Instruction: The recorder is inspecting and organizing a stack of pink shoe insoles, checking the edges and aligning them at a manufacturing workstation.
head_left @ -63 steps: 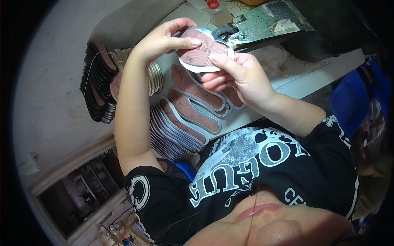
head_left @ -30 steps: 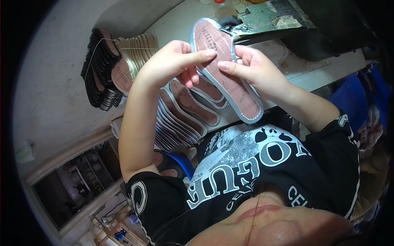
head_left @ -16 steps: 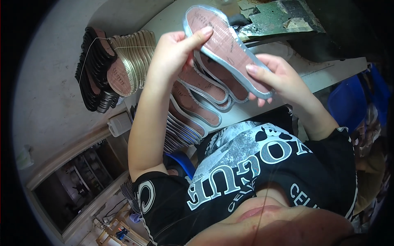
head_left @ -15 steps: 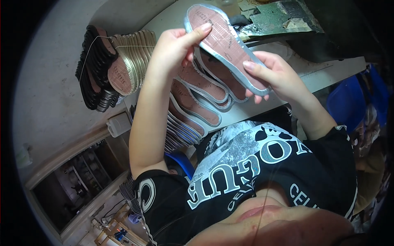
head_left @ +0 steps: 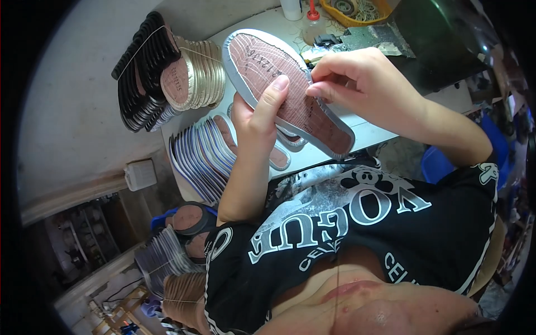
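Note:
A shoe insole (head_left: 262, 53) with a pinkish underside and a silvery-grey wrapped edge is held up above the table, slanting down to the right. My left hand (head_left: 262, 114) grips it at the middle, thumb on the pink face and the other fingers hidden behind. With thumb and forefinger pressed together, my right hand (head_left: 354, 78) pinches the insole's right edge near its narrow waist. Below, partly covered by my left arm, a fanned row of similar insoles (head_left: 204, 153) lies on the white table (head_left: 385, 131).
Bundles of black insoles (head_left: 142, 75) and gold insoles (head_left: 206, 72) stand tied against the wall. At the back are a red-tipped bottle (head_left: 314, 25), a white cup (head_left: 291, 9) and a yellow basket (head_left: 363, 21). More insole stacks (head_left: 164, 259) sit lower left, and a blue stool (head_left: 441, 163) is at right.
The insole has moved left and lower in view. My left hand has shifted its grip to the insole's middle; my right hand has left the narrow end and now pinches the side edge.

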### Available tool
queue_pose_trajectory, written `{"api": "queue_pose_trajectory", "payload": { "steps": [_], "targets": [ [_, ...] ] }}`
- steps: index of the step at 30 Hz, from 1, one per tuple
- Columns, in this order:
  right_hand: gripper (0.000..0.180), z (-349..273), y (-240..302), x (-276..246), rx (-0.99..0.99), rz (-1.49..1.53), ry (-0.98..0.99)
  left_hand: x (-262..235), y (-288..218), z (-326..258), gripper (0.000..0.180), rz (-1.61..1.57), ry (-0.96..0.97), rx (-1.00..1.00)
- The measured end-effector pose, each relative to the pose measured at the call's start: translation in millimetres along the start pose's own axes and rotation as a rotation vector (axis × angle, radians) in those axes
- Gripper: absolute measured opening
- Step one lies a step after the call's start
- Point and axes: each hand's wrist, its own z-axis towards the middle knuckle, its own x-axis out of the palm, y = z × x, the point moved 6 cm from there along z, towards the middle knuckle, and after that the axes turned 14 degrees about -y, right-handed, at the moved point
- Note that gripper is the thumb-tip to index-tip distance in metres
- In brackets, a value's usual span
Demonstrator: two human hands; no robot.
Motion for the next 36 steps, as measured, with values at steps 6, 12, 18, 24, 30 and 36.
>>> {"api": "queue_pose_trajectory", "payload": {
  "steps": [6,12,18,24,30,36],
  "targets": [
    [0.015,20.6,22.5,10.7,0.04,-0.12,0.402,-12.1,-10.2,-24.2,0.019,-0.061,-0.033,0.199],
    [0.015,28.7,55.3,34.5,-0.289,-0.401,0.543,-26.9,-16.8,-34.6,0.014,0.142,-0.01,0.338],
    [0.012,34.7,57.3,56.8,-0.345,-0.408,0.286,-42.7,-22.9,-26.7,0.014,0.112,-0.071,0.333],
    [0.006,26.6,23.4,60.1,0.052,0.041,0.098,-56.5,-15.5,-21.5,0.014,-0.127,-0.101,0.182],
    [0.01,14.0,17.5,66.8,0.283,0.361,0.051,-59.6,-16.7,-20.3,0.016,-0.099,-0.118,0.119],
    [0.012,19.0,21.7,57.8,0.01,-0.069,0.127,-49.5,-19.7,-21.5,0.031,0.512,-0.126,0.429]
  ]
}}
